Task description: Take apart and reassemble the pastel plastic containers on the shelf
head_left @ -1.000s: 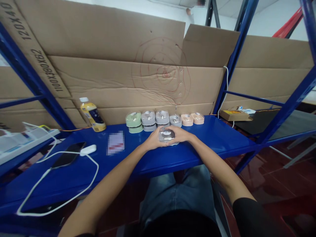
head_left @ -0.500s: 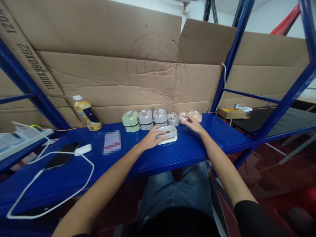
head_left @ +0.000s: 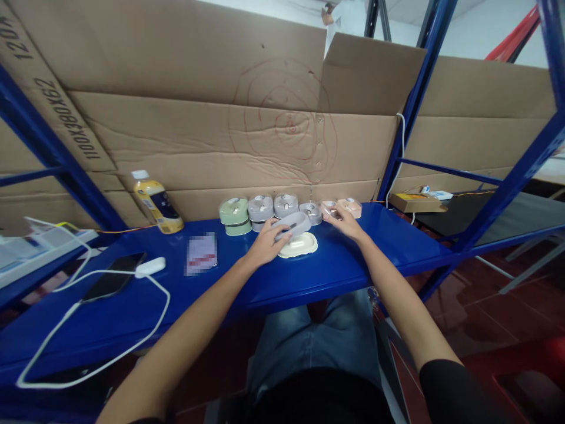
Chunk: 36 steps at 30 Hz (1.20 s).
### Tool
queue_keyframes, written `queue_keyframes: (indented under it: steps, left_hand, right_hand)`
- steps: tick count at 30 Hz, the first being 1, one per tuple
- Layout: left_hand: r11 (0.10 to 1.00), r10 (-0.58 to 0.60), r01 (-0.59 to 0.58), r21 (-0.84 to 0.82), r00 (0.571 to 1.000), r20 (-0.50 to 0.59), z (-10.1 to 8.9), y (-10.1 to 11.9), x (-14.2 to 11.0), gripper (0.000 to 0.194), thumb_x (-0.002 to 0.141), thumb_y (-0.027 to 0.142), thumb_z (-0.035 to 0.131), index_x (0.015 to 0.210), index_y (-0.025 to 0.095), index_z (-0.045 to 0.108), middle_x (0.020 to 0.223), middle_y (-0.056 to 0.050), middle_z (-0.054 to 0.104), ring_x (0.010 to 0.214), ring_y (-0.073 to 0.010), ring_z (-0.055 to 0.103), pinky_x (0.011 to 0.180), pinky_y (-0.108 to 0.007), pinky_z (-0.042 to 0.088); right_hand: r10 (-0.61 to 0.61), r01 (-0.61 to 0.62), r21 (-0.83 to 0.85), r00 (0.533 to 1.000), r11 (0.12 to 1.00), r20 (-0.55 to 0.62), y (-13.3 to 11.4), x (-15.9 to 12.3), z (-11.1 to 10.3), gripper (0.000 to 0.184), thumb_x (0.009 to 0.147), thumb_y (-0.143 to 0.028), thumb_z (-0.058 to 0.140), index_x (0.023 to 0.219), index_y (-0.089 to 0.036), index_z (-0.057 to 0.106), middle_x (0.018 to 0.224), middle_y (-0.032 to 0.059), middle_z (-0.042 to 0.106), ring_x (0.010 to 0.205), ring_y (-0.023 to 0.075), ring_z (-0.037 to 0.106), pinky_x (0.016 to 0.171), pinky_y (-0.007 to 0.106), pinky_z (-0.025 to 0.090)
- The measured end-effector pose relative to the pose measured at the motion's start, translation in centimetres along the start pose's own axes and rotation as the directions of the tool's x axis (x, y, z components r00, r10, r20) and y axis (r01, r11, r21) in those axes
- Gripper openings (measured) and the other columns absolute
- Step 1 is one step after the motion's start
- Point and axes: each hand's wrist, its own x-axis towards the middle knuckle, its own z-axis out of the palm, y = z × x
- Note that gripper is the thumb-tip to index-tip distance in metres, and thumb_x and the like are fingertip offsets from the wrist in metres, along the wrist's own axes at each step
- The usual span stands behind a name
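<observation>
Your left hand gripped a grey plastic lid, tilted just above a cream plastic base at the hand's 3 o'clock; your right hand touched a pink plastic case at its 10 o'clock, grip unclear.

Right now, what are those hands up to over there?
Left hand holding grey lid, apart from cream base. Right hand at peach case. Stacked cases close behind.

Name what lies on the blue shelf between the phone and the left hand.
In the head view, a white corded plug and a blurred-out card lie there.
</observation>
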Motion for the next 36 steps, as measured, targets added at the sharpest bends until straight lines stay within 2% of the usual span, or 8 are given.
queue_keyframes:
  steps: [3,5,8,11,14,18,26,36]
  left_hand:
    - [0.998,0.056,-0.055,-0.006,0.994,0.091,0.9,0.4,-0.2,0.046,0.096,0.054,0.059,0.128,0.023,0.07,0.139,-0.012,0.054,0.137,-0.0323,0.052,0.122,-0.051,0.039]
    - [0.999,0.049,-0.047,-0.02,0.991,0.125,1.7,0.5,-0.2,0.051,0.093,0.055,0.063,0.133,0.023,0.065,0.139,-0.012,0.056,0.136,-0.0326,0.053,0.121,-0.051,0.039]
    - [0.998,-0.019,0.026,-0.064,0.994,0.109,2.4,0.3,-0.1,0.073,0.083,0.057,0.076,0.142,0.021,0.052,0.14,-0.014,0.059,0.134,-0.0354,0.056,0.117,-0.053,0.044]
    - [0.984,-0.108,0.118,-0.134,0.991,0.084,2.7,0.1,0.0,0.102,0.069,0.054,0.089,0.149,0.019,0.037,0.139,-0.018,0.061,0.13,-0.0378,0.06,0.111,-0.055,0.048]
    - [0.98,-0.105,0.12,-0.157,0.99,0.096,2.9,0.0,0.0,0.116,0.062,0.051,0.093,0.152,0.019,0.028,0.142,-0.02,0.059,0.132,-0.0394,0.059,0.111,-0.056,0.048]
    - [0.985,-0.071,0.087,-0.15,0.992,0.107,3.1,-0.1,0.0,0.12,0.06,0.051,0.093,0.154,0.02,0.025,0.148,-0.021,0.055,0.138,-0.0411,0.054,0.114,-0.058,0.044]
    - [0.989,-0.002,0.02,-0.146,0.992,0.125,3.2,0.1,0.0,0.12,0.064,0.043,0.091,0.159,0.019,0.021,0.15,-0.021,0.054,0.139,-0.0406,0.054,0.114,-0.056,0.045]
    - [0.986,0.068,-0.048,-0.161,0.99,0.121,3.5,-0.6,-0.1,0.118,0.064,0.045,0.089,0.16,0.018,0.026,0.158,-0.02,0.046,0.146,-0.0416,0.046,0.118,-0.056,0.042]
  right_hand:
    - [-0.128,0.12,0.077,0.986,0.99,0.106,-0.6,-0.5,0.6,0.069,0.078,-0.048,0.082,0.139,-0.022,0.062,0.141,0.0107,0.064,0.126,0.0272,0.062,0.107,0.043,0.05]
    - [-0.228,0.201,0.138,0.949,0.97,0.22,-0.9,-0.6,1.4,0.078,0.071,-0.045,0.088,0.142,-0.024,0.061,0.145,0.011,0.062,0.13,0.0287,0.06,0.108,0.045,0.05]
    - [-0.329,0.274,0.205,0.885,0.94,0.329,-1.3,-0.5,2.8,0.084,0.067,-0.045,0.091,0.143,-0.025,0.061,0.145,0.0107,0.063,0.132,0.0295,0.06,0.111,0.049,0.049]
    - [-0.371,0.32,0.198,0.862,0.926,0.345,-1.6,-0.3,3.9,0.085,0.065,-0.046,0.093,0.142,-0.025,0.063,0.144,0.0105,0.064,0.134,0.03,0.06,0.117,0.051,0.043]
    - [-0.395,0.37,0.139,0.838,0.919,0.376,-2.1,-0.2,4.4,0.085,0.063,-0.047,0.094,0.14,-0.024,0.065,0.141,0.0109,0.067,0.132,0.0313,0.062,0.116,0.051,0.044]
    - [-0.436,0.436,0.097,0.806,0.895,0.4,-2.8,-0.2,4.5,0.084,0.064,-0.05,0.093,0.139,-0.025,0.066,0.137,0.0101,0.068,0.126,0.0308,0.065,0.111,0.048,0.048]
    - [-0.404,0.442,0.006,0.813,0.897,0.419,-3.8,-0.8,3.9,0.08,0.066,-0.05,0.092,0.138,-0.026,0.067,0.136,0.0088,0.069,0.126,0.0314,0.064,0.11,0.046,0.049]
    - [-0.46,0.534,-0.059,0.775,0.844,0.433,-3.9,-1.2,4.0,0.085,0.067,-0.056,0.091,0.142,-0.027,0.063,0.121,0.0091,0.067,0.11,0.0295,0.066,0.1,0.048,0.053]
